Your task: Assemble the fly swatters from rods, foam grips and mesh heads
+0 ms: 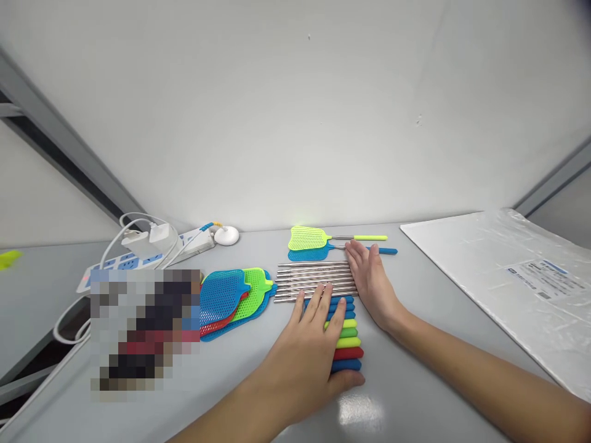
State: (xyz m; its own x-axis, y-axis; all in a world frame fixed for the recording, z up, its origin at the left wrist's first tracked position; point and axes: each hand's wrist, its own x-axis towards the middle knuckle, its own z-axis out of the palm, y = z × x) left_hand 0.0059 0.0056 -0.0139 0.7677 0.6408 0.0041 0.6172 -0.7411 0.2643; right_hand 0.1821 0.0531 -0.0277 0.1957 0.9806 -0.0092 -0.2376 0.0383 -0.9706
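A bundle of metal rods point(318, 271) lies side by side on the grey table point(429, 381), just beyond the left hand point(302, 363) and with its right ends against the right hand point(373, 286). A row of coloured handles point(348, 342), blue, red, green and yellow, sits partly under the left hand, their ends showing beside its index finger and thumb. The left hand lies palm down, fingers spread forward and thumb out to the right; it grips nothing. The right hand stands on edge, fingers extended and thumb raised, also unclenched. Stacked fly swatter heads point(224, 295) lie left of the rods; a yellow fly swatter point(307, 237) and a blue fly swatter point(307, 253) lie behind them.
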